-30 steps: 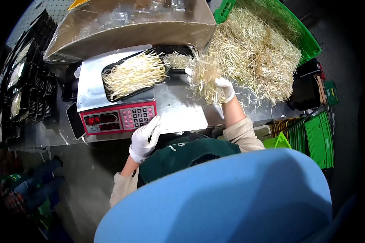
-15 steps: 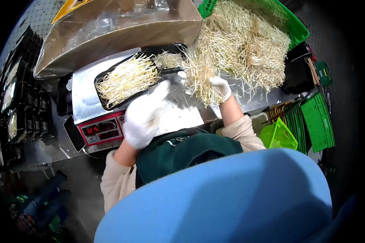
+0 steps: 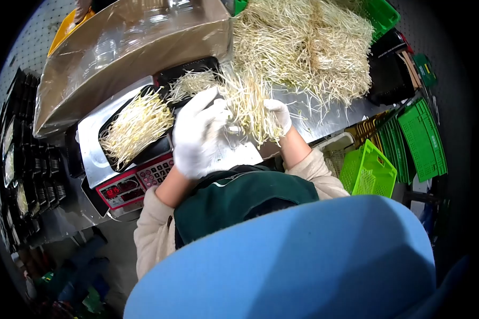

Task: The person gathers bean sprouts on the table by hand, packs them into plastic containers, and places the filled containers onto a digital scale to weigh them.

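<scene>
My right hand (image 3: 280,115), in a white glove, is closed around a loose bunch of bean sprouts (image 3: 250,109) held above the steel table. Just left of that bunch is my left hand (image 3: 198,135), also gloved and slightly blurred, its fingers stretched out toward the sprouts. A black tray heaped with bean sprouts (image 3: 135,127) sits on a scale (image 3: 130,189) with a red front panel. Behind my left hand, a second black tray (image 3: 189,69) holds a smaller amount of sprouts.
A large pile of sprouts (image 3: 308,48) lies at the back right in a green crate (image 3: 383,21). A cardboard box (image 3: 138,58) with clear plastic inside stands behind the scale. Stacked black trays (image 3: 40,165) line the left; green crates (image 3: 420,138) stand at the right.
My left hand has moved closer to the bunch in my right hand. The view has shifted, so the scale and its tray appear farther left and lower.
</scene>
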`<action>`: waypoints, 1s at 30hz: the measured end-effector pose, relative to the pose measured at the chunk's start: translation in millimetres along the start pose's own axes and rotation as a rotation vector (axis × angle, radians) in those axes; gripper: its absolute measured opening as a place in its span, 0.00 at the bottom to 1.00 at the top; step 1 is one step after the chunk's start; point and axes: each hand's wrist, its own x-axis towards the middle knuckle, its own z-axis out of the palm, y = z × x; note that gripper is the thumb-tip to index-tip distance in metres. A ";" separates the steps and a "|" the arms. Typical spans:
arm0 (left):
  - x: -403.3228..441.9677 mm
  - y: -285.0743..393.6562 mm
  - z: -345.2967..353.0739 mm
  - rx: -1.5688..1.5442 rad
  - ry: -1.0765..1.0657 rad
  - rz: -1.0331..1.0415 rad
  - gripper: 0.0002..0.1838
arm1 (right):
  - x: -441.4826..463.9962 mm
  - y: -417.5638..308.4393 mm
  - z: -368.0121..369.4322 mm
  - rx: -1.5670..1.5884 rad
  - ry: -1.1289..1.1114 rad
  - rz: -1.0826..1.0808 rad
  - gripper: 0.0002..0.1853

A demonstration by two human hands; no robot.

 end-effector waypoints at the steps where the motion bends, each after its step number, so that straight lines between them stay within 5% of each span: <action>1: -2.5 8.4 -3.1 -0.077 0.027 -0.083 0.15 | 0.8 -2.7 6.5 0.086 -0.016 0.014 0.44; 2: -17.5 -3.0 -7.9 0.041 0.059 0.095 0.15 | -4.0 -7.5 1.7 0.095 -0.017 -0.026 0.45; 4: -23.1 3.1 -5.9 -0.133 -0.242 0.009 0.11 | -15.7 -18.2 2.8 0.070 -0.038 -0.150 0.46; 6: -55.7 -10.6 23.6 -0.111 -0.648 0.061 0.24 | -23.6 -24.1 0.3 0.170 -0.047 -0.196 0.49; 8: -62.6 5.0 40.6 0.067 -1.045 -0.192 0.28 | -31.2 -29.3 5.7 0.168 -0.105 -0.300 0.48; 11: -48.6 2.3 17.4 -0.179 -0.686 0.051 0.22 | -41.6 -30.1 11.6 0.302 -0.177 -0.345 0.46; 12: -35.0 14.0 -5.0 -0.352 -0.487 -0.035 0.17 | -46.5 -28.5 9.5 0.353 -0.199 -0.359 0.46; 15: -8.2 21.5 -76.6 0.199 -0.077 -0.030 0.21 | -50.5 -26.7 -13.0 0.016 0.384 -0.555 0.45; 18: 4.6 -8.8 -118.2 0.817 -0.209 -0.062 0.31 | -41.1 -22.0 5.7 0.180 0.052 -0.335 0.47; 21: -30.6 -57.0 -131.4 0.648 -0.447 -0.294 0.31 | -30.6 -18.3 14.5 0.214 -0.119 -0.223 0.49; 30: -39.6 -58.6 -137.8 0.518 -0.511 -0.208 0.27 | -4.0 -1.3 26.7 -0.028 -0.033 -0.192 0.55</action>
